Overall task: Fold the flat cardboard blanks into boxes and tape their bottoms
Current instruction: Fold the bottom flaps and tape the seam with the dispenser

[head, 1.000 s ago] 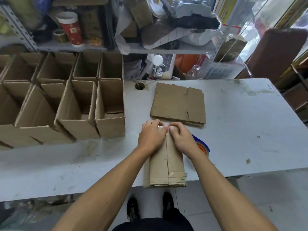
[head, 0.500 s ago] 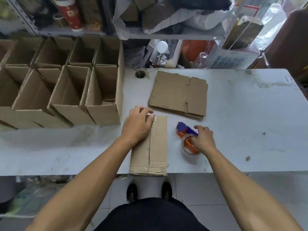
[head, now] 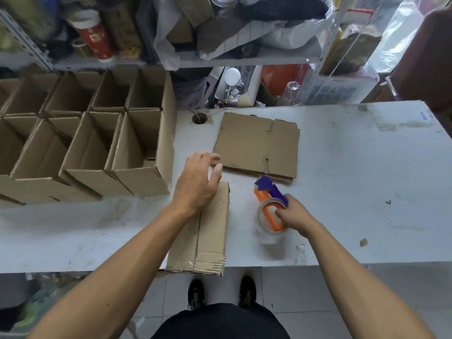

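A folded box [head: 206, 231] is laid on its side at the desk [head: 354, 182] front edge, its near end overhanging. The left hand [head: 195, 184] is held over its far end, fingers loosely spread, gripping nothing. The tape dispenser [head: 270, 206] is gripped by the right hand [head: 292, 216]. Left unsteadied, the box could be tipped off. Whether the palm touches cardboard cannot be told; the taped bottom is hidden.

Soft, even daylight filled the scene, brightest at the far right. The white surface [head: 342, 167] reflected it without hard glare, and shadows were faint. The wide lens bowed the edges. The left hand [head: 195, 184] and far shelf [head: 97, 62] were slightly motion-blurred.
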